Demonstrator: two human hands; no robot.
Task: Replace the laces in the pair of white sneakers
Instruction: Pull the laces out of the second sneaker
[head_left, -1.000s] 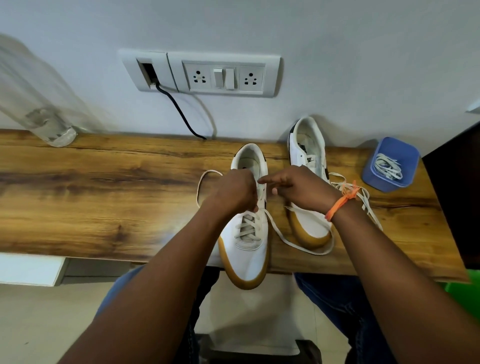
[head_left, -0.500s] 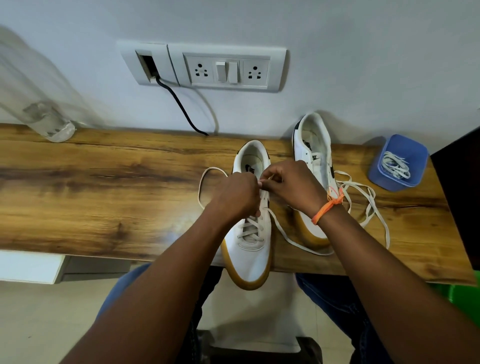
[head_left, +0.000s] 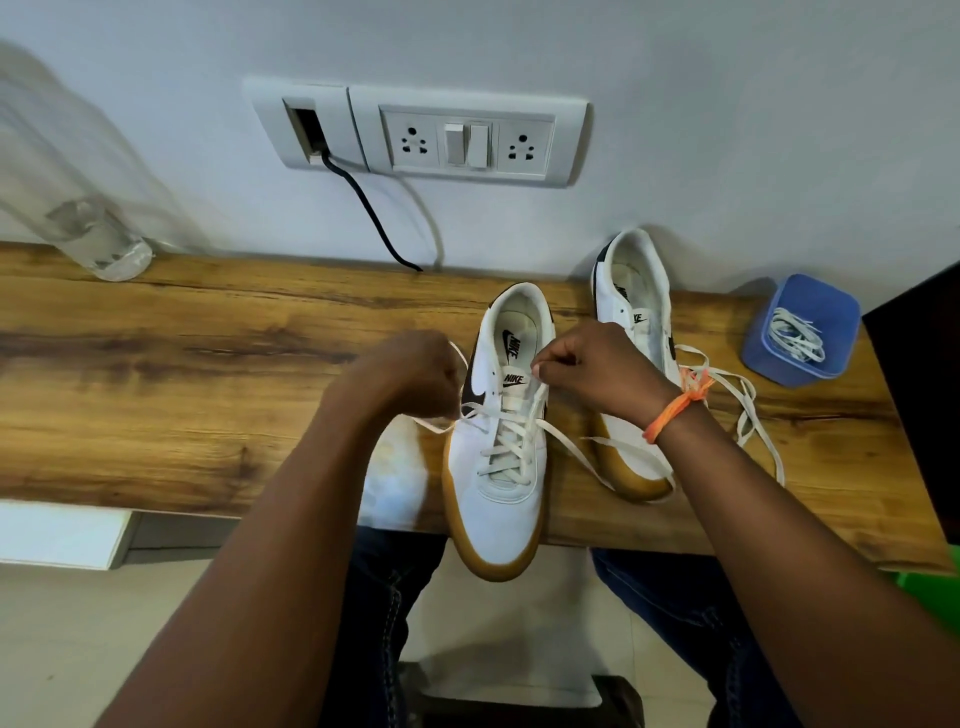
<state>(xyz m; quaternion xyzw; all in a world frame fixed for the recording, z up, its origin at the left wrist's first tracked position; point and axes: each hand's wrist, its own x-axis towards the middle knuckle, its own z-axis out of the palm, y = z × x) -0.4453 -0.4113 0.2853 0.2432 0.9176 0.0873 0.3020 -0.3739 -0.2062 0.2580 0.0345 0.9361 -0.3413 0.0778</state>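
Note:
A white sneaker (head_left: 498, 499) with a tan sole stands on the wooden shelf (head_left: 182, 395), its toe over the front edge. A white lace (head_left: 506, 441) crosses its lower eyelets. My left hand (head_left: 415, 379) grips one lace end at the shoe's left side. My right hand (head_left: 597, 371) pinches the other lace end above the tongue. The second white sneaker (head_left: 631, 306) stands behind my right hand, partly hidden. A loose white lace (head_left: 748, 410) lies beside it.
A blue box (head_left: 800, 332) holding coiled white laces stands at the shelf's right end. A clear bottle (head_left: 98, 244) stands at the far left. A socket panel (head_left: 467, 140) with a black cable (head_left: 374, 218) is on the wall behind.
My hands have moved apart from the middle of the sneaker, left hand to the left, right hand to the right, each drawing a lace end outward.

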